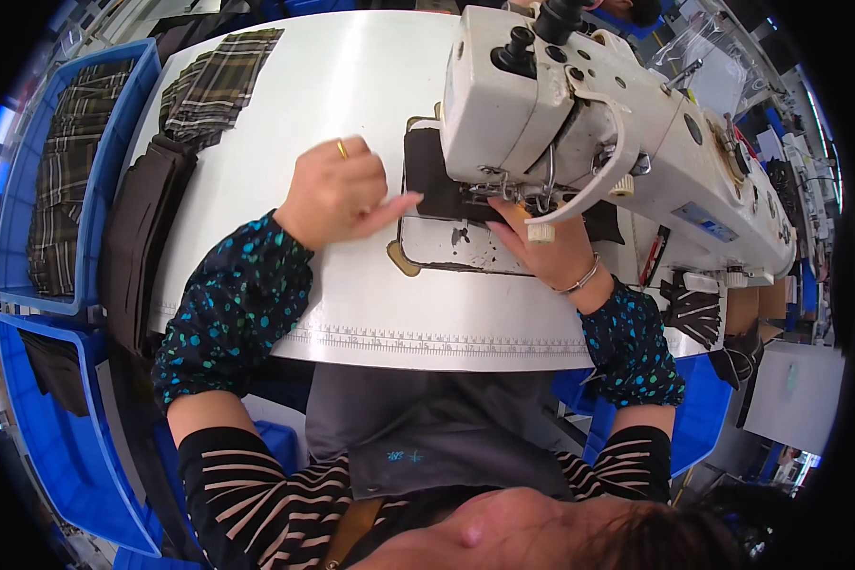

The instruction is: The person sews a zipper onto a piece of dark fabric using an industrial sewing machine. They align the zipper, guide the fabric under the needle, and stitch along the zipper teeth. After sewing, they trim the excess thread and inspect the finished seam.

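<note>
The dark brown fabric piece [432, 171] lies on the white table [370, 85], under the needle end of the sewing machine [503, 104]. Its long axis runs left to right, sloping slightly toward the person at the right; its squared left end points toward the left hand [337, 195], and its other end passes beneath the machine to show beyond the right-hand fingers. The left fingers are curled toward the palm, with the thumb stretched out to the fabric's left edge; I cannot tell whether the thumb touches it or whether the palm encloses anything. The fingertips of the right hand [551, 247] reach the fabric just beside the needle area; the machine partly hides them, so I cannot tell whether they pinch or only press.

Well left of the left fingers, the upper blue bin [123, 123] holds plaid fabric pieces [76, 180], laid lengthwise along it. Nearer the person, the lower blue bin [76, 465] holds dark pieces [55, 370] at its far end. Between the upper bin and the left fingers lie a dark brown stack [147, 228] and, farther off, a plaid stack [220, 85].
</note>
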Demonstrator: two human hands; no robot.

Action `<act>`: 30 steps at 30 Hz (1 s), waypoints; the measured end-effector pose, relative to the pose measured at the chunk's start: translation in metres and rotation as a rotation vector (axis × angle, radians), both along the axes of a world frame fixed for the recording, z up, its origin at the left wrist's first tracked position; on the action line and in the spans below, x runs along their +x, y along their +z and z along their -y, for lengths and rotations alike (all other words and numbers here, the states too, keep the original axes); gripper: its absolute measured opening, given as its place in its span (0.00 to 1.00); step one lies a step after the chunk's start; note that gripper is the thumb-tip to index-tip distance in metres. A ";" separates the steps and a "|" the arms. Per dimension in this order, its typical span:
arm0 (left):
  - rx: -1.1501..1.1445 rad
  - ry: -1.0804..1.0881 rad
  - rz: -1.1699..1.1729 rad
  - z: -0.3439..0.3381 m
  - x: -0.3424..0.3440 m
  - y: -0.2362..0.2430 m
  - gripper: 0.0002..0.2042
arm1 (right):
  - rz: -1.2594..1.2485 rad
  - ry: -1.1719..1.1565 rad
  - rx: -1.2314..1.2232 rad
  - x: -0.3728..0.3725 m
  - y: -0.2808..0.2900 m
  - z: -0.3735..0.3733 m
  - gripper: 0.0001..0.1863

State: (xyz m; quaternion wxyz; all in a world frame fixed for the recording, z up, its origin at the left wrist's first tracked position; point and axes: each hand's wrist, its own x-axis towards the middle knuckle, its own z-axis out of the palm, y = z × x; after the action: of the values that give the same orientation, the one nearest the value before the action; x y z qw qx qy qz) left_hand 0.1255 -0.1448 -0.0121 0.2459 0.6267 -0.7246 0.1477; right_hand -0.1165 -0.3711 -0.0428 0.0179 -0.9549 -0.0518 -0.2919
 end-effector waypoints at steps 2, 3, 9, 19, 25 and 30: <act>-0.098 -0.172 0.050 -0.004 -0.022 0.000 0.16 | 0.010 0.003 -0.006 -0.001 0.001 -0.001 0.23; -0.048 -0.202 0.040 -0.009 -0.032 -0.004 0.14 | 0.011 0.001 -0.018 -0.001 -0.001 -0.001 0.22; 0.057 0.068 -0.038 -0.006 -0.047 -0.015 0.13 | 0.076 -0.079 0.033 0.004 -0.018 -0.002 0.21; 0.358 0.064 -0.001 0.036 -0.004 -0.016 0.22 | -0.061 -0.078 0.243 0.005 -0.006 -0.009 0.15; 0.274 0.071 0.019 0.040 -0.001 -0.026 0.21 | -0.298 -0.132 0.264 -0.004 0.003 -0.010 0.16; 0.214 0.067 -0.024 0.041 -0.003 -0.027 0.21 | -0.392 -0.177 0.308 -0.008 0.009 -0.012 0.16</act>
State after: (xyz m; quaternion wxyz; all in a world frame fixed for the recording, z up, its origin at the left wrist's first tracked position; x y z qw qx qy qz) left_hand 0.1224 -0.1862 -0.0391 0.1811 0.6750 -0.7119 0.0700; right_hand -0.1242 -0.3591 -0.0340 0.1473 -0.9800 0.0813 -0.1060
